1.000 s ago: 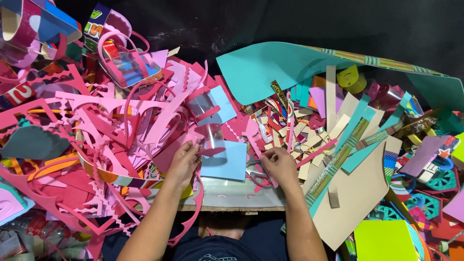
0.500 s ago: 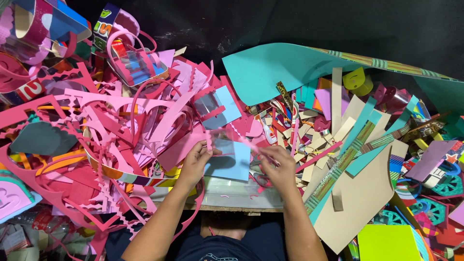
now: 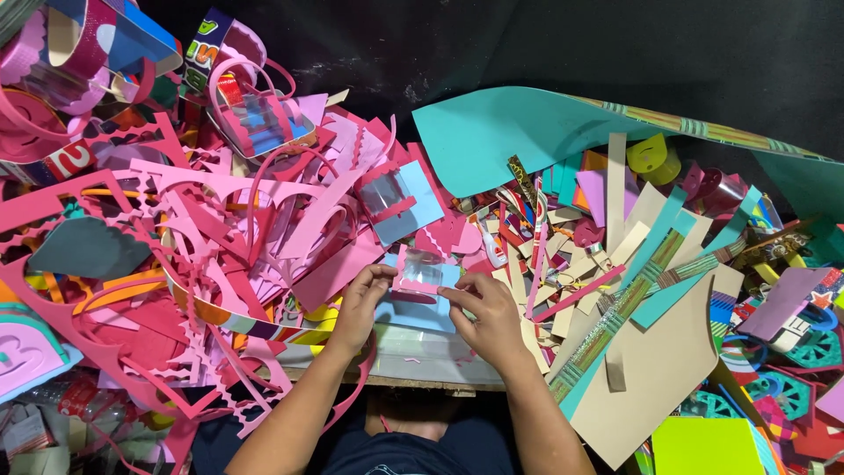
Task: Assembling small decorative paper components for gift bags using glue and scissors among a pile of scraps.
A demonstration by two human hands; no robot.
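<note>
— Left hand (image 3: 359, 308)?
— Pinching the left edge of a small pink frame with a clear window (image 3: 420, 274), fingers narrowed on it.
— And the right hand (image 3: 485, 315)?
— Closed on the right side of the same frame, thumb and fingertips gripping its lower corner.
— Position of the frame?
— Held between both hands, just above a light blue card (image 3: 413, 313) lying on the table (image 3: 422, 365), near the front edge.
— Around it?
— To the left, a deep heap of pink paper offcuts (image 3: 220, 237), scalloped and curled. Up behind, another blue card with a clear window and a pink strip (image 3: 400, 202). Further back, a large teal sheet (image 3: 501, 132). On the right, tan card strips (image 3: 642, 369) and a lime green sheet (image 3: 694, 444) near the corner.
— Anything at top left?
— A pink basket-shaped box with a handle (image 3: 259, 119), resting on the pile.
</note>
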